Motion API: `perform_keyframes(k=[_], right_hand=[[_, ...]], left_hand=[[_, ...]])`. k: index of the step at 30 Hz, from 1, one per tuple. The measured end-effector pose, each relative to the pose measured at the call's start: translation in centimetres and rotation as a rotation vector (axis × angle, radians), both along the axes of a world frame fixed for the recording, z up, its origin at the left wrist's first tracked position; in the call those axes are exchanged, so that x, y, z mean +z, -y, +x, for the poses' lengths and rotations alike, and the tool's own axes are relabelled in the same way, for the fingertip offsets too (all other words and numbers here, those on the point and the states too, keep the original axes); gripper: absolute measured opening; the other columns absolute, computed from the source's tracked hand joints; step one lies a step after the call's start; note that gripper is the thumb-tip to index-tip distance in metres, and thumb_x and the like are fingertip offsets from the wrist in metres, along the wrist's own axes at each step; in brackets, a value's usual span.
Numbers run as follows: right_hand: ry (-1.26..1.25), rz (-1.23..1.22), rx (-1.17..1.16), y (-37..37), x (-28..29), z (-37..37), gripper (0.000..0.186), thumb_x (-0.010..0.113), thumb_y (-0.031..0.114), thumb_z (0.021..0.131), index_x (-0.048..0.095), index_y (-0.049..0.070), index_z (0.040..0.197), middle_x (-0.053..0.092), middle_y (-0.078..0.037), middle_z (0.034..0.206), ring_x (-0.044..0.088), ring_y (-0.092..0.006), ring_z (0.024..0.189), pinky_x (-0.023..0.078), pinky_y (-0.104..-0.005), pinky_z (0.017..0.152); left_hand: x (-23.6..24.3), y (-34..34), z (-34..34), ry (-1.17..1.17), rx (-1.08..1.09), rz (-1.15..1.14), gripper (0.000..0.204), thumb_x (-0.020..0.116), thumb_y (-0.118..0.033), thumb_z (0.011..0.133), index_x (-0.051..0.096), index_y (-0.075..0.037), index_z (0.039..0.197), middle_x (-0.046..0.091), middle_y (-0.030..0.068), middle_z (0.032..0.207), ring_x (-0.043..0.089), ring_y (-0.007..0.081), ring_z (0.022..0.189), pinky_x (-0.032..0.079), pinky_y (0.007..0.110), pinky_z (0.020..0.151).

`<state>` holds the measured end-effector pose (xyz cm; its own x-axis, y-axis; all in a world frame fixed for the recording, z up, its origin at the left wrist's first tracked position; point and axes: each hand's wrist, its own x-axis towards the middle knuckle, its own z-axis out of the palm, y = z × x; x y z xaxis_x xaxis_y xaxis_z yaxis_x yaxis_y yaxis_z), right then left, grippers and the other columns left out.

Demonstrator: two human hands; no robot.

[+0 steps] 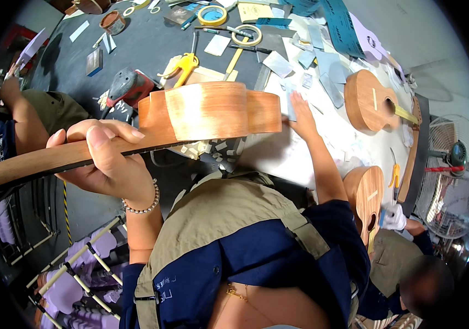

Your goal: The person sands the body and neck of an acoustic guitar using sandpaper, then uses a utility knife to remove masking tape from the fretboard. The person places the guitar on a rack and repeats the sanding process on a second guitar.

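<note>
My left hand [111,156] is wrapped round the neck of a wooden ukulele [208,112]. The instrument is held up on its side over the table's near edge, its body toward the right. Beyond the body's tail end, my right hand [303,119] reaches onto the white tabletop with fingers stretched out. Its fingertips rest at a small grey-blue strip of sandpaper [290,103]; no grip on the strip shows. More pieces of grey sandpaper [330,90] lie just past that hand.
Behind the ukulele are a yellow air blow gun [184,68], a red-and-grey power sander [130,86] and tape rolls [212,15]. Two ukuleles [361,101] stand at the right, near a gloved co-worker [392,216] and a fan [447,164]. Another person [31,126] works at left.
</note>
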<state>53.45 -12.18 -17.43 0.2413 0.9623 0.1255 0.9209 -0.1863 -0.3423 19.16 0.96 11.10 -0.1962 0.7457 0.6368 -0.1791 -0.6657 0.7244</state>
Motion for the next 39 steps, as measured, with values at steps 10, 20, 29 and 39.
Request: perform_keyframes(k=[10,20,29,39], right_hand=[[-0.672,0.515,0.124,-3.4,20.2,-10.8,0.051,0.038,0.028,0.097,0.032,-0.003,0.138,0.034,-0.019,0.142,0.035,-0.0307,0.131,0.031,-0.0367,0.105],[-0.128,0.420,0.463,-6.7,25.4,-19.8,0.081,0.054,0.045,0.076,0.031,-0.004,0.136,0.031,-0.022,0.142,0.028,-0.0319,0.134,0.022,-0.0426,0.110],[0.094,0.107,0.143,-3.9,16.7,-14.6,0.079,0.047,0.048,0.083,0.021,0.003,0.143,0.023,-0.015,0.148,0.020,-0.0278,0.138,0.001,-0.0576,0.109],[-0.242,0.318,0.514,-6.6,25.4,-23.5,0.082,0.037,0.059,0.087,0.022,0.000,0.141,0.024,-0.019,0.146,0.020,-0.0317,0.137,0.015,-0.0447,0.111]], left_hand=[[0.0,0.4,0.2,0.039,-0.142,0.065,0.033,0.050,-0.001,0.085,0.035,-0.006,0.114,0.050,0.0084,0.074,0.049,0.0145,0.051,0.045,0.026,0.050],[-0.1,1.6,-1.4,0.103,-0.181,-0.087,0.025,0.049,0.002,0.083,0.035,-0.009,0.101,0.048,0.0061,0.067,0.047,0.0150,0.046,0.043,0.029,0.045],[-2.9,2.6,-7.1,0.257,-0.156,-0.107,0.018,0.046,-0.005,0.086,0.039,-0.012,0.101,0.043,0.0024,0.066,0.045,0.0118,0.049,0.039,0.026,0.051],[-2.9,3.6,-6.2,0.218,-0.053,-0.048,0.017,0.045,-0.003,0.088,0.038,-0.011,0.101,0.046,0.0046,0.067,0.046,0.0134,0.049,0.038,0.026,0.046]])
